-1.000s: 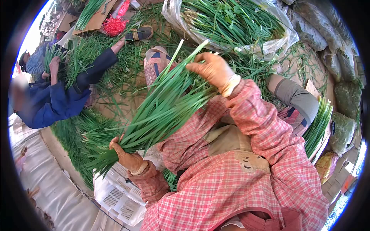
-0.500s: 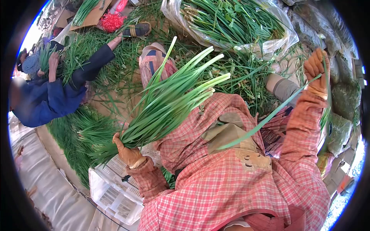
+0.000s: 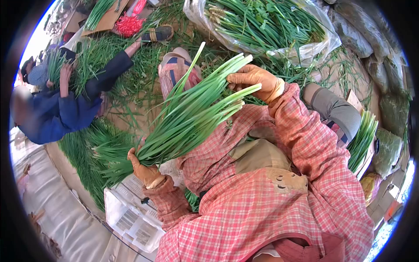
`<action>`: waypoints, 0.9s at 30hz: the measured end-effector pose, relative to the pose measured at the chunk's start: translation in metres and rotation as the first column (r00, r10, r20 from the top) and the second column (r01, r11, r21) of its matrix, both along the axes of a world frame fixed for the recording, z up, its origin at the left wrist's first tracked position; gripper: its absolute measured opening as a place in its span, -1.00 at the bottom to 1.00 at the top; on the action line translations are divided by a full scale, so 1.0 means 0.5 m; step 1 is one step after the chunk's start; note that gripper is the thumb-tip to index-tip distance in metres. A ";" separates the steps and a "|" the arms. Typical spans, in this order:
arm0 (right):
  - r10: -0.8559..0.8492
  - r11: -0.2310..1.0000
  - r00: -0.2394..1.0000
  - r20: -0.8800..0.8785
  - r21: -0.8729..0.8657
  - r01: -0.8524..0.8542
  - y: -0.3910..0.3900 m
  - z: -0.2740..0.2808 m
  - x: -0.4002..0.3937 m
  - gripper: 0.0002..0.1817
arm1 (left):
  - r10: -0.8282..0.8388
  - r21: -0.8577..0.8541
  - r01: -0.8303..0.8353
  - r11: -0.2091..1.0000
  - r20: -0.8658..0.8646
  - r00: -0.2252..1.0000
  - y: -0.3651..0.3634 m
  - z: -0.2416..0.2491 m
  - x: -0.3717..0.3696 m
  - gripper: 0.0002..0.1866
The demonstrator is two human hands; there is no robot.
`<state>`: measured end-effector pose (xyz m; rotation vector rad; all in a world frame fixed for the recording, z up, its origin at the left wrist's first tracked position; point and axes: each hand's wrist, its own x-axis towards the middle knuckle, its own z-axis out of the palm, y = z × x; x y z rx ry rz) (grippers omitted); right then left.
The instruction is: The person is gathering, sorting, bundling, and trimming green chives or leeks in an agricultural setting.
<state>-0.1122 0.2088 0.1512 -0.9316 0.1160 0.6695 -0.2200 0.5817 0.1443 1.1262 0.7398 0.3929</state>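
Note:
My left hand [image 3: 147, 171], in a tan glove, is closed around the leafy end of a bunch of garlic chives [image 3: 187, 118]. The bunch slants up and to the right across my lap, its pale stem ends fanned out. My right hand [image 3: 257, 83], gloved alike, is at those stem ends with thumb and fingers pinched at the upper stalks. Part of its grip is hidden behind the stems. More garlic chives [image 3: 94, 150] lie in a pile just beyond my left hand.
A plastic-lined bundle of greens [image 3: 266, 26] lies ahead. Cut leaves litter the floor. At left, a person in blue [image 3: 59, 109] holds greens. A white printed crate [image 3: 131, 218] sits near my left elbow. Another bunch [image 3: 363, 139] and filled plastic bags [image 3: 388, 113] are at right.
My right hand has come in from the far right to the stem ends. The long leaf it held out there no longer shows. My left hand still holds the bunch.

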 end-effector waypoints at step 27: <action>0.509 0.645 0.469 0.722 -0.680 0.349 0.126 0.060 -0.181 -0.84 | 0.088 -0.388 -0.112 0.915 -0.079 0.993 -0.054 -0.025 -0.077 -0.68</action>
